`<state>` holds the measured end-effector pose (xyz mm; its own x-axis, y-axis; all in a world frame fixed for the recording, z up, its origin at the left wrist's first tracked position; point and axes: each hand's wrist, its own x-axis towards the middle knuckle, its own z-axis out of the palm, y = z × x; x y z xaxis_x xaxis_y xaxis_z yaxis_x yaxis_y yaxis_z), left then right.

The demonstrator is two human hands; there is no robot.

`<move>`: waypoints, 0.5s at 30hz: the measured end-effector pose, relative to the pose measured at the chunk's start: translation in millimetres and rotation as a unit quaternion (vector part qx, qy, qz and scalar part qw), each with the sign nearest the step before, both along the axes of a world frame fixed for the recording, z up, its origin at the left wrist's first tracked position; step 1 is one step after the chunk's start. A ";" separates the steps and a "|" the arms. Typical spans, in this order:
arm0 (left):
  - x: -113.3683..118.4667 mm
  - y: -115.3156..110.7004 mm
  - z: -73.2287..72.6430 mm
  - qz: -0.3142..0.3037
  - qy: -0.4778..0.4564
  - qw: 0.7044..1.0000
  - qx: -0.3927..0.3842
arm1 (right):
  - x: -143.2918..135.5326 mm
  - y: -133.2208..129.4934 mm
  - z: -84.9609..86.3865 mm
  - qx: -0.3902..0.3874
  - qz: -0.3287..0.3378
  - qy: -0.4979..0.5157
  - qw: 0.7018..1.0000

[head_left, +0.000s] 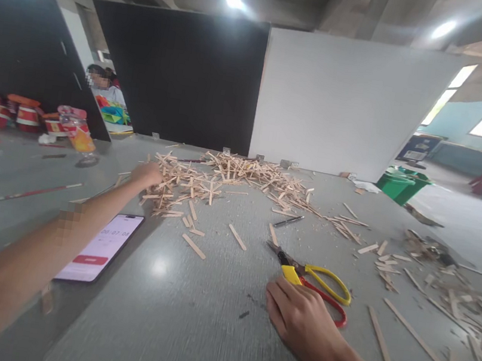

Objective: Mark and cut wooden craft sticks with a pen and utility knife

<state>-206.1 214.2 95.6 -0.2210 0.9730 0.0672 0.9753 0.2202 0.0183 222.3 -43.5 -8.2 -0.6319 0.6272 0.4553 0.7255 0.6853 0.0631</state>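
At the left edge of a heap of short wooden sticks (246, 172), my left hand (147, 174) is closed with its fingertips among the sticks. What it pinches is too small to make out. My right hand (300, 313) rests on the grey table (200, 331), fingers curled and pressed together, their tips hidden. Just beyond it lies a yellow and black tool (290, 273), partly covered by the hand. Scissors (328, 283) with one yellow and one red handle lie against that tool, blades pointing away to the left.
A phone (91, 255) showing a timer lies under my left forearm. Loose sticks (380, 340) and a black pen (288, 221) lie on the table. Black (184, 75) and white (343, 105) panels stand behind. Green bins (397, 184) stand right, and a person sits far left.
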 end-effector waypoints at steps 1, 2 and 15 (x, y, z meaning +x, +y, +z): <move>6.3 -1.5 -0.1 0.002 0.011 1.000 0.001 | -0.1 0.1 0.4 -0.002 -0.001 0.001 1.000; 13.9 -3.1 -0.4 -0.004 0.020 1.000 0.004 | -0.2 0.3 0.9 -0.004 -0.002 0.002 1.000; 119.6 -37.9 -23.8 -0.218 0.017 0.975 -0.035 | 0.6 -0.4 2.7 -0.024 -0.019 -0.002 1.000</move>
